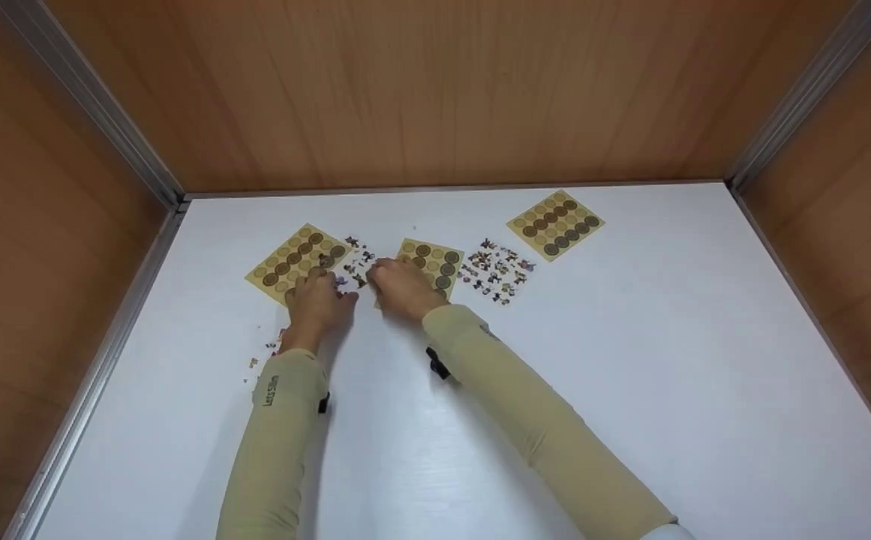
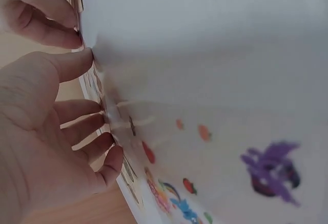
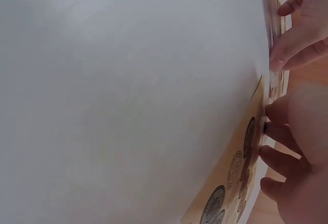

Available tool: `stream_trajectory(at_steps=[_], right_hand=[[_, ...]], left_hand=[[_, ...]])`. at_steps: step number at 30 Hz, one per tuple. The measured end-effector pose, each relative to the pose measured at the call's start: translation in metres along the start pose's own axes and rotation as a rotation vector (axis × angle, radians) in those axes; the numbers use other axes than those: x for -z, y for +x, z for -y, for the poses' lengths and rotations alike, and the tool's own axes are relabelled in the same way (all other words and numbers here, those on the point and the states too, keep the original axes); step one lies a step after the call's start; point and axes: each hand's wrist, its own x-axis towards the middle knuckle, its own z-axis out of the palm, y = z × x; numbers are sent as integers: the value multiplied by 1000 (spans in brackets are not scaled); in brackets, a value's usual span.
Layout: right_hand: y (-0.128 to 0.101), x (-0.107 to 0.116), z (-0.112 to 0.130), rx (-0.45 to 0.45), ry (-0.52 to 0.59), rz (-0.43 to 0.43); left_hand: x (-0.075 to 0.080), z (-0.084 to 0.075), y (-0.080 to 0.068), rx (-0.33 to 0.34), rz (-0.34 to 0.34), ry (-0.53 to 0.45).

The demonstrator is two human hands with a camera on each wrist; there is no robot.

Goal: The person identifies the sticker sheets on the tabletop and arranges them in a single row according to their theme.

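My left hand (image 1: 313, 300) touches the near edge of a sheet of small cartoon stickers (image 1: 357, 264), thumb apart from the other fingers. In the left wrist view the fingers of that left hand (image 2: 61, 126) look extended, fingertips on the surface. My right hand (image 1: 403, 286) rests at the sticker sheet's right side, over a gold sheet of coin stickers (image 1: 446, 268). Its fingertips meet the surface in the right wrist view, where the right hand (image 3: 302, 157) hides whether they pinch the paper. Another coin sheet (image 1: 285, 262) lies beside the left hand.
A second cartoon sticker sheet (image 1: 497, 271) and a further coin sheet (image 1: 555, 225) lie to the right. More stickers (image 1: 253, 363) show beside my left wrist, partly hidden by it. Wooden panels (image 1: 450, 97) enclose the white table (image 1: 630, 375) at the back and sides.
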Motion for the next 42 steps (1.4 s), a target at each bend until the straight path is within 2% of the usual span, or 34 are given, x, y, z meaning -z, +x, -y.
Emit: stream_trajectory(at_steps=[5,13,20,28,32,37,42], right_hand=[[0,-1,-1,-37,54,30],[1,3,-2,-54,79,32],[0,2,-2,-73,102,10],[-1,0,-5,-74,156,-25],[-3,-1,-7,-117,236,-17],[-4,-1,-9,-147,394,-37],[-1,-1,-13,-188,597,-94]], left_hand=[[1,-3,1,13,37,2],[1,-5,8,13,-1,15],[2,-9,8,-30,-17,38],[-3,-9,10,-35,-56,40],[-7,-8,10,-34,-77,-31],[-10,-6,6,-39,-91,-153],[-9,-5,5,-44,-47,-274]])
